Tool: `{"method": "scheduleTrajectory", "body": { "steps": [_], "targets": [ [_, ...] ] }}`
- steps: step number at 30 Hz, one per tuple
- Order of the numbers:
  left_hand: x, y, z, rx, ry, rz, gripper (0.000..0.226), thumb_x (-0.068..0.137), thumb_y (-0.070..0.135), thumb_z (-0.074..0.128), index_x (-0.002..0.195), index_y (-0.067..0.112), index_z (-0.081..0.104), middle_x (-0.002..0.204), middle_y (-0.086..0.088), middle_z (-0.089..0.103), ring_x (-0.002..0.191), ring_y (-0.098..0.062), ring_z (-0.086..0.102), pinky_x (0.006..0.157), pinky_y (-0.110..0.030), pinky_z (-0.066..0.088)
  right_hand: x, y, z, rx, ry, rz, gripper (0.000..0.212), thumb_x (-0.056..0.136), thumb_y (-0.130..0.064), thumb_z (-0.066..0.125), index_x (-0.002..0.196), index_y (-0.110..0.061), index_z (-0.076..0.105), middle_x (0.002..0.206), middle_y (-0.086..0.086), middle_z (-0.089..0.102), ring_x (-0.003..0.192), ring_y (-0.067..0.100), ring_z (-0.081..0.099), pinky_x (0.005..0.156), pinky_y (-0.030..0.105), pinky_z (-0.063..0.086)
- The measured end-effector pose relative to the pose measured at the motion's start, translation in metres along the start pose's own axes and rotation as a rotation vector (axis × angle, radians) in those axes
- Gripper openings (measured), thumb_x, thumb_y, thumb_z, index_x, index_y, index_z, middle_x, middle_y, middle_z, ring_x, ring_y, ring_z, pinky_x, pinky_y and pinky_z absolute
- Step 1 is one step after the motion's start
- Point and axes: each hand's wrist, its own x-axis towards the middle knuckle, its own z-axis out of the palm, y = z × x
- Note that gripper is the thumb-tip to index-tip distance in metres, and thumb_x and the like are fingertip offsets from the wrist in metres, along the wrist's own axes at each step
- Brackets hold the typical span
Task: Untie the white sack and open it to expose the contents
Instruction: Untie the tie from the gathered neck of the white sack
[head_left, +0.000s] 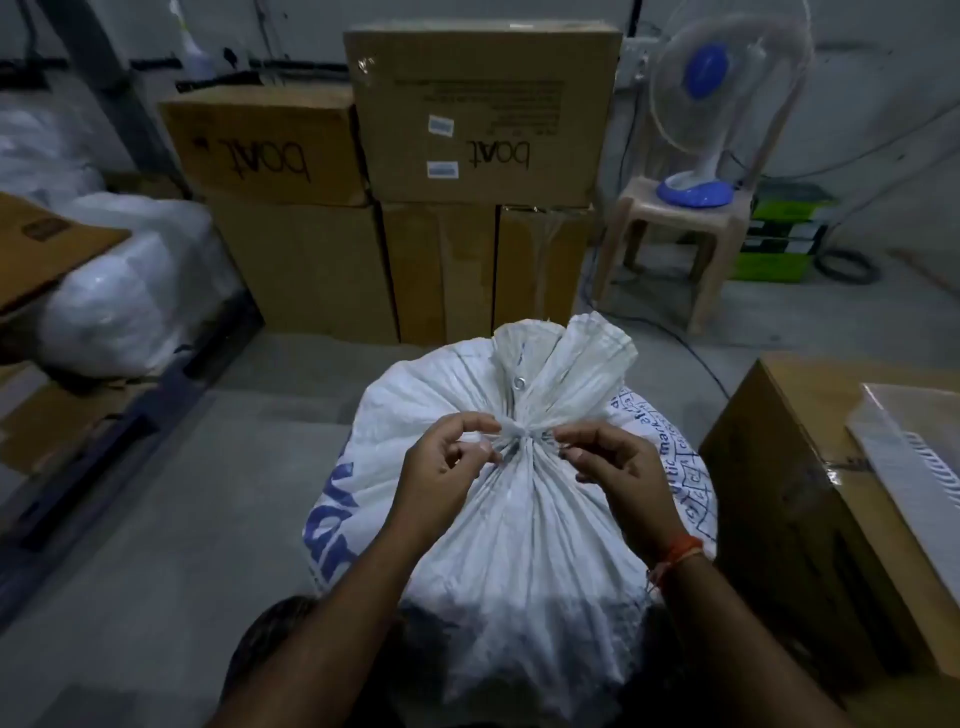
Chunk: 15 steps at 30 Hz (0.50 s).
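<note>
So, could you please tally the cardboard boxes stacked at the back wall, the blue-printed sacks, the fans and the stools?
Stacked cardboard boxes: 5
Blue-printed white sack: 1
Fan: 1
Stool: 1
Total: 8

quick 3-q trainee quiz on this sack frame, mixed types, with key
1. True or false: the white sack is already open.
2. Where do the left hand and right hand work? A) at the tied neck B) at the sack's base C) on a carton
3. What stands on the plastic stool?

Key: 1 false, the neck is tied. 2 A. 3 A table fan.
</note>
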Motion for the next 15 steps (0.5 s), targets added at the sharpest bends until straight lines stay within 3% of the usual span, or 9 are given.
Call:
{"method": "scheduleTrajectory", "body": {
  "steps": [4, 10, 15],
  "targets": [
    [0.034, -0.031, 0.015, -0.001, -0.010, -0.011, 0.029, 0.100, -0.001, 0.060, 0.107, 0.024, 0.074, 0.120, 0.005, 0.074, 0.093, -0.017, 0.079, 0.087, -0.039, 0.063, 0.031, 0.027, -0.007, -0.036, 0.014, 0.020, 0.016, 0.083, -0.006, 0.068, 0.092, -0.014, 0.079, 0.099, 0.003, 0.077, 0.090, 0.011, 0.069, 0.073, 0.020, 0.052],
    [0.070, -0.063, 0.025, 0.017, -0.014, 0.030, 0.030, 0.096, 0.009, 0.062, 0.104, 0.035, 0.075, 0.124, 0.007, 0.071, 0.094, -0.022, 0.078, 0.084, -0.033, 0.061, 0.070, 0.061, -0.009, -0.092, -0.001, 0.018, 0.016, 0.085, -0.004, 0.068, 0.095, -0.011, 0.078, 0.099, 0.009, 0.076, 0.095, 0.032, 0.069, 0.083, 0.047, 0.056],
    [0.098, -0.068, 0.026, 0.016, -0.009, 0.045, 0.024, 0.097, 0.007, 0.061, 0.108, 0.023, 0.074, 0.129, 0.001, 0.069, 0.090, -0.022, 0.079, 0.076, -0.029, 0.059, 0.091, 0.069, -0.005, -0.072, -0.009, 0.020, 0.017, 0.083, -0.005, 0.067, 0.095, -0.009, 0.077, 0.101, 0.011, 0.073, 0.095, 0.037, 0.067, 0.080, 0.048, 0.057]
  ]
}}
